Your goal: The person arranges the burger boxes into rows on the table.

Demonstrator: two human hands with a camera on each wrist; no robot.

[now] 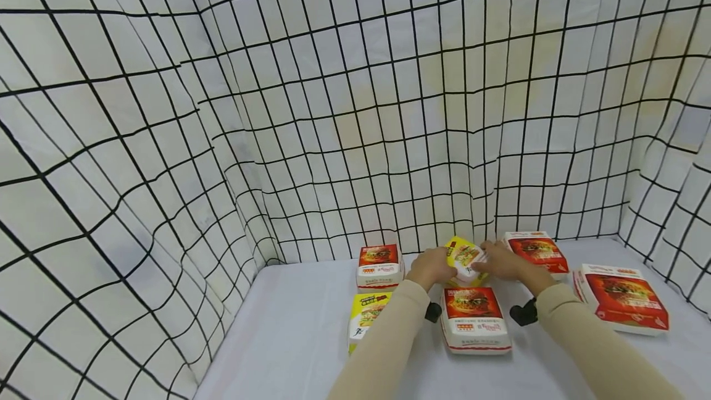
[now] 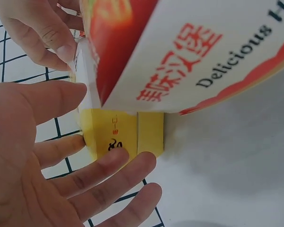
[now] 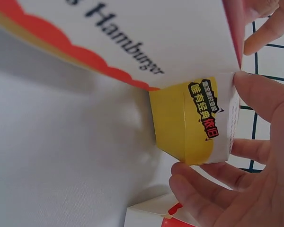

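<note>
At the back middle of the table, a yellow-and-white burger box sits between my two hands, turned at an angle. My left hand holds its left side; in the left wrist view the thumb and index fingertip meet the box, the other fingers spread out. My right hand grips the right side. In the right wrist view, thumb and fingers bend round a corner of the box. Directly in front stands a red-and-white burger box, which partly covers the held box in both wrist views.
Left are a red-and-white box and, nearer, a yellow box partly behind my left sleeve. Two red-and-white boxes, one at the back and one nearer, lie right. White cloth with a black grid hangs behind the table.
</note>
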